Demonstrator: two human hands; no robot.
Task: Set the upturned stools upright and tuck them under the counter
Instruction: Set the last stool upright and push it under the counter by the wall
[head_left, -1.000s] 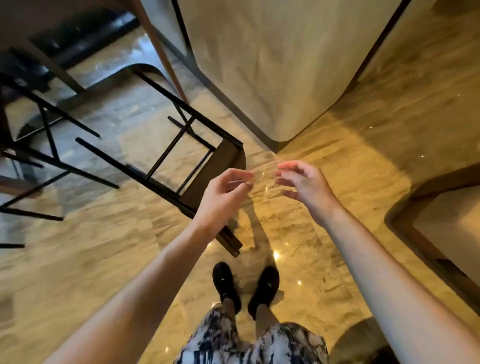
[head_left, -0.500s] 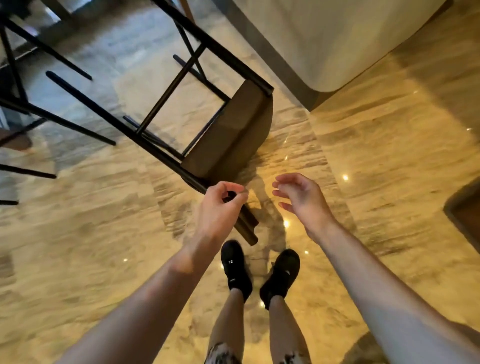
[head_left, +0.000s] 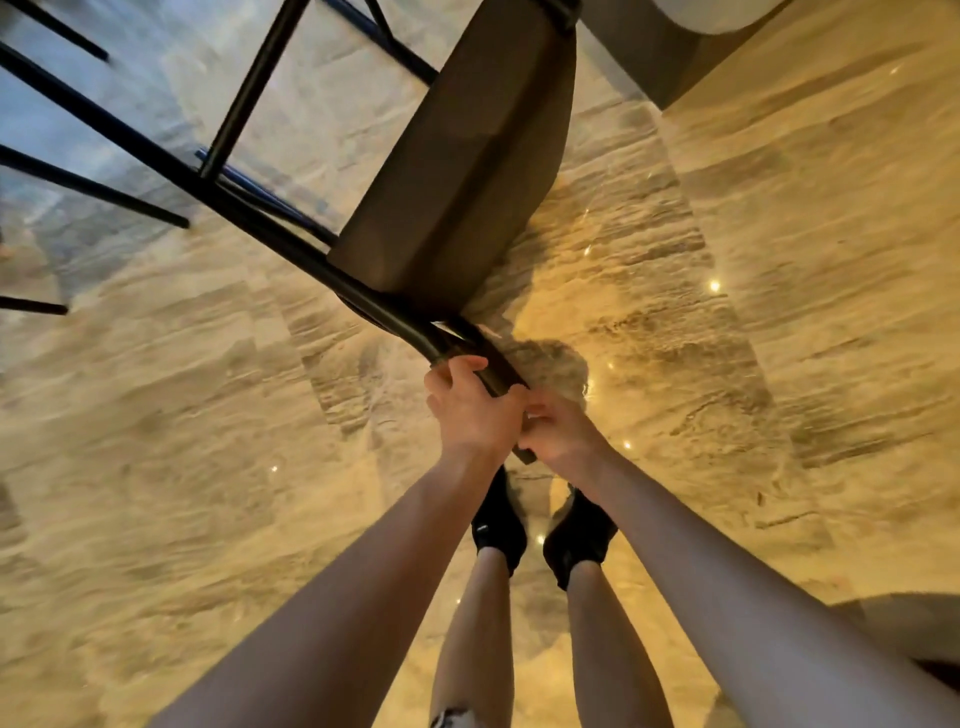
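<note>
From the head view, the stool (head_left: 457, 171) lies tipped on the floor (head_left: 779, 260), legs running away up-left, its backrest end nearest the person, where the left hand (head_left: 470, 410) and right hand (head_left: 558, 431) both grip it with arms stretched downward, the counter (head_left: 675, 62) beyond.

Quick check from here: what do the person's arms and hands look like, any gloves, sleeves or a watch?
Both arms are bare to the bottom edge of the frame, with no sleeves in view. The left hand and right hand wear no gloves; no watch, ring or strap shows on them or on either wrist. Motion blur hides fine detail.
</note>
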